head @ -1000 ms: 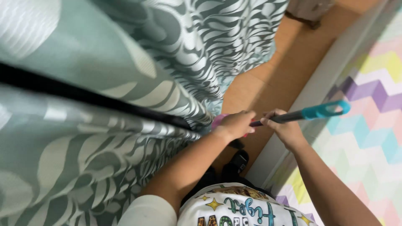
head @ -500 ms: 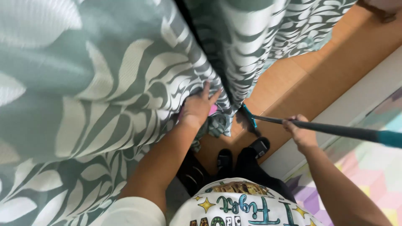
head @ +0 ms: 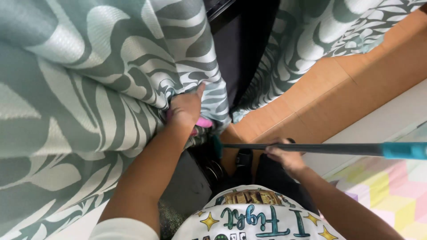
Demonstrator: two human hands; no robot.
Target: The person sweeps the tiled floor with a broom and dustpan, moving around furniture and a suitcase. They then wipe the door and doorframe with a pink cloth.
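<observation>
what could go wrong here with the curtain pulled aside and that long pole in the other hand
The left hand bunches the green patterned curtain tightly; a hard tug might strain its hanging, which is out of view. The right hand alone grips the long dark pole near one end, so its teal-handled far end could swing or dip. The pole's tip sits close to the curtain hem and may snag the fabric.

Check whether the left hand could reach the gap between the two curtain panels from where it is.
Probably yes: the left hand already bunches the left curtain panel at its edge, right beside the dark gap, with nothing between.
</observation>
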